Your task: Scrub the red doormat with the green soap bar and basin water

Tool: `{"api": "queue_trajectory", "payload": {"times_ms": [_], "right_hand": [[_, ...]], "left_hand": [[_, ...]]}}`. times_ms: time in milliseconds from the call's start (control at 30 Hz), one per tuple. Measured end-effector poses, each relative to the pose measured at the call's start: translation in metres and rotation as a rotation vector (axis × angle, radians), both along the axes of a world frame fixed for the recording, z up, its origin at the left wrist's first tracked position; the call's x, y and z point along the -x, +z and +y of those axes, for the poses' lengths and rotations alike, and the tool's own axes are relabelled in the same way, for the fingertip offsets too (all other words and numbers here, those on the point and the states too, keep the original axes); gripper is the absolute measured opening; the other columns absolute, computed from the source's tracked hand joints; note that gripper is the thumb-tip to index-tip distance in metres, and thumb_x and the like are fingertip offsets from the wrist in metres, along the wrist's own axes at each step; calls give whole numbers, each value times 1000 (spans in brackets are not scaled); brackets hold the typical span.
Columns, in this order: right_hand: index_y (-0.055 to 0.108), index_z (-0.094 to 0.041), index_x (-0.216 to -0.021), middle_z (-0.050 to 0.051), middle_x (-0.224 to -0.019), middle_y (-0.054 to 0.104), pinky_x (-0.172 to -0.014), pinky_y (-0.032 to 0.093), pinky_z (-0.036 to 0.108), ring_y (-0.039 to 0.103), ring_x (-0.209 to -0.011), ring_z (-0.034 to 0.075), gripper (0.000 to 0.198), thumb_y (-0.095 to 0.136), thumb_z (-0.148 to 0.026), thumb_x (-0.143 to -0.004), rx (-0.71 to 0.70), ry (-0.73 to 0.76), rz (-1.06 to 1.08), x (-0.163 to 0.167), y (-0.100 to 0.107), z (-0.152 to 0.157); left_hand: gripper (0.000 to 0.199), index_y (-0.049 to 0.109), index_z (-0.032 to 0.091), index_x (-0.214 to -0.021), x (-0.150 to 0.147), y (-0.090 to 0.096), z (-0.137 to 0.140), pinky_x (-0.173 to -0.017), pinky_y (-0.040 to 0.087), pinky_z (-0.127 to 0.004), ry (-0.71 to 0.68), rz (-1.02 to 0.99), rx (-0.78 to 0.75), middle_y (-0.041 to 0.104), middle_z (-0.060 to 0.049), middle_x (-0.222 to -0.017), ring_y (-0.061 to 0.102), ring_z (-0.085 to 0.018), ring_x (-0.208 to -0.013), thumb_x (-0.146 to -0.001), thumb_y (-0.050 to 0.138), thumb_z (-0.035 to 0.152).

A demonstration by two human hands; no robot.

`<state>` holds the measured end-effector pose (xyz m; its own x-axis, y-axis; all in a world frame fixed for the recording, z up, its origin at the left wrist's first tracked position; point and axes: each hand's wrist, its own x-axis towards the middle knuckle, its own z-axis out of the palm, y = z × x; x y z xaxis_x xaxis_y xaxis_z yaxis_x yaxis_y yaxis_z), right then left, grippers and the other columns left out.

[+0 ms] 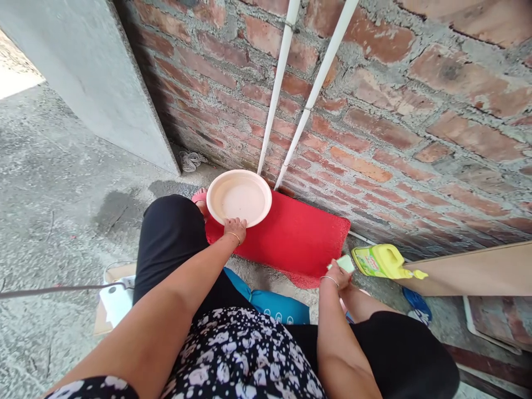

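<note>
A pale pink plastic basin [245,197] stands at the left end of a red mat [291,233] on the floor. My left hand [235,230] grips its near rim, the fingers curled over the edge. At the mat's right end, my right hand [341,274] is closed around a light green block [346,264], which looks like a sponge or a bar of soap. Part of the block is hidden by my fingers. Just right of that hand lies a yellow detergent jug [380,260] on its side.
A brick wall [374,138] with two white pipes [278,88] rises behind the mat. A grey slab [95,77] leans at the left. A brown board [477,269] stands at the right, a blue slipper [417,305] beside it. Blue fabric [276,305] lies between my legs.
</note>
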<state>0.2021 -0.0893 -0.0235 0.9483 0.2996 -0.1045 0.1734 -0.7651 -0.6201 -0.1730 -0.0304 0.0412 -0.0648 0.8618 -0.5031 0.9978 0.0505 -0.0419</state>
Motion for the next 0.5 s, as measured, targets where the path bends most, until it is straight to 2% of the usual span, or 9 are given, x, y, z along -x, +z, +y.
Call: {"api": "queue_trajectory", "payload": {"times_ms": [67,133,200,300,333,367,400,433,500], "right_hand": [[65,-14,-84,16,-81,64,-66,44,39,59,-78,31,38,60,-48,-68,16,-62,-5,-6,1,-3],[64,-15,-84,14,-84,63,-67,45,36,59,-79,29,38,62,-48,-66,-7,114,-16,16,-2,-5],[65,-19,-81,9,-88,61,-70,45,33,58,-80,24,35,67,-47,-61,-57,477,-23,58,-7,-5],[65,-23,-76,3,-90,58,-76,44,29,55,-84,19,27,71,-42,-59,-115,1184,-38,124,-15,-7],[65,-24,-76,2,-90,57,-77,43,28,54,-86,19,24,71,-41,-60,-121,1378,-46,139,-16,-8],[65,-24,-75,2,-90,57,-77,43,28,53,-87,18,21,71,-39,-60,-122,1490,-53,147,-18,-9],[65,-24,-75,1,-91,57,-78,42,28,53,-87,18,20,71,-38,-61,-121,1516,-65,148,-18,-9],[65,-24,-75,2,-91,57,-79,42,29,53,-87,18,21,71,-39,-60,-118,1460,-83,142,-19,-8],[66,-22,-76,3,-92,58,-79,42,30,54,-86,20,26,70,-43,-59,-101,1148,-111,112,-17,-5]], "left_hand": [[39,51,19,-120,0,0,0,-97,24,-50,3,-6,-9,54,-15,-120,46,-29,-115,-87,31,17],[39,51,19,-120,0,0,-1,-97,23,-50,0,0,-22,54,-15,-120,46,-29,-115,-88,29,16],[40,51,19,-120,0,1,-2,-97,24,-50,-2,1,-26,54,-15,-120,47,-29,-115,-87,29,15],[39,50,19,-122,0,1,-1,-98,23,-51,12,-2,-19,54,-15,-120,46,-29,-115,-87,32,17],[39,50,19,-122,0,0,-1,-99,22,-51,16,-3,-18,53,-15,-120,46,-29,-116,-86,33,17],[40,50,19,-122,0,0,-1,-99,22,-51,19,-4,-17,53,-16,-121,46,-30,-116,-86,34,18],[39,50,19,-122,-1,-1,0,-100,21,-52,20,-5,-17,53,-16,-121,46,-30,-116,-86,34,18],[39,50,19,-121,-1,-1,0,-100,21,-52,20,-6,-19,54,-16,-120,46,-30,-116,-86,34,18],[39,51,19,-120,-1,-2,0,-100,21,-52,15,-5,-23,54,-15,-120,46,-29,-115,-86,32,16]]}}
